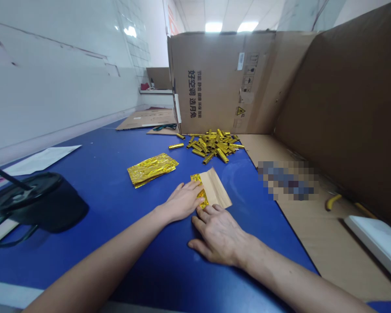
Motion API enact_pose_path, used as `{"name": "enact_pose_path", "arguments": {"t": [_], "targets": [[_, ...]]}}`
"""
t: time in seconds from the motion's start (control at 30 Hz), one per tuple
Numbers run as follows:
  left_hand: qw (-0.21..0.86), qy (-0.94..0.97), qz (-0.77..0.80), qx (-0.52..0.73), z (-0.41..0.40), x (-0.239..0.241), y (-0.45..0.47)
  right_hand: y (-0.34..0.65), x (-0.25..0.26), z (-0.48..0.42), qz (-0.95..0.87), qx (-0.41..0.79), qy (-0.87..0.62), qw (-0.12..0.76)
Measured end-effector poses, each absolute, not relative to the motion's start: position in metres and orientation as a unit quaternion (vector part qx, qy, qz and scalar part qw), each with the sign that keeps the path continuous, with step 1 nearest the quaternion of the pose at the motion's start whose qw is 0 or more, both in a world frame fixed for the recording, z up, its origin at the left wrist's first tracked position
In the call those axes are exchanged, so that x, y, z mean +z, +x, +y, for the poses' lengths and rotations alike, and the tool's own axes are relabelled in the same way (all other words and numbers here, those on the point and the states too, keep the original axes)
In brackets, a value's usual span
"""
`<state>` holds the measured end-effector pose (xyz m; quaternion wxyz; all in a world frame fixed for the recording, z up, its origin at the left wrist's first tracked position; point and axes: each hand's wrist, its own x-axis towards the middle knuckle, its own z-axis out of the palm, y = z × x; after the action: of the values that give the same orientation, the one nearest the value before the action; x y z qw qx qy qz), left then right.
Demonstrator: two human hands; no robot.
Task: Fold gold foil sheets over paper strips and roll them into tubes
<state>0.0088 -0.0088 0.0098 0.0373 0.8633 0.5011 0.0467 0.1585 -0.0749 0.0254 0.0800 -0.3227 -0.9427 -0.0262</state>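
View: from the head camera, looking forward and down at a blue table, with both hands close together near the middle.

Packet: a small kraft paper piece lies flat on the table, and a gold foil strip shows along its left side. It is not clear if these are one folded item or two layers.

Long axis: the packet runs on a slant, from the far left corner toward the near right corner.

Left hand: the fingers are together and nearly flat, and their tips touch the gold foil strip from the left side. They do not clamp it.

Right hand: the fingers are a little apart, lying on the table, and the tips meet the near edge of the packet. No grip is visible.

Nearer hand: the left hand reaches further onto the packet, while the right hand stays at its near edge.

Around: farther away are a pile of gold foil tubes, a loose gold foil tube and flat gold foil sheets.

Rest: a black lidded cup stands at the left, and a cardboard box wall rises behind the pile.
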Motion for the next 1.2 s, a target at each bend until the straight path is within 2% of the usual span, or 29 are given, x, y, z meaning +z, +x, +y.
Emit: {"name": "enact_pose_path", "arguments": {"t": [0.17,0.33,0.57,0.7,0.77,0.93,1.2], "targets": [[0.073,0.867,0.493,0.023,-0.009,0.009,0.006,0.161,0.028,-0.073,-0.949,-0.015,-0.305,0.072],[0.009,0.867,0.498,0.026,-0.007,0.008,0.008,0.159,0.029,-0.074,-0.948,-0.018,-0.309,0.075],[-0.089,0.85,0.518,0.039,-0.021,0.021,0.014,0.18,0.029,-0.046,-0.876,-0.055,-0.474,0.07],[-0.084,0.865,0.494,0.03,-0.039,0.025,0.028,0.195,0.026,-0.028,-0.812,-0.074,-0.575,0.072],[-0.078,0.874,0.479,0.039,-0.046,0.024,0.035,0.194,0.025,-0.029,-0.813,-0.069,-0.571,0.093],[-0.057,0.888,0.453,0.049,-0.05,0.017,0.041,0.183,0.018,-0.039,-0.879,0.001,-0.451,0.155],[-0.067,0.897,0.436,0.035,-0.042,0.018,0.036,0.198,0.014,-0.02,-0.828,-0.032,-0.553,0.091]]}}
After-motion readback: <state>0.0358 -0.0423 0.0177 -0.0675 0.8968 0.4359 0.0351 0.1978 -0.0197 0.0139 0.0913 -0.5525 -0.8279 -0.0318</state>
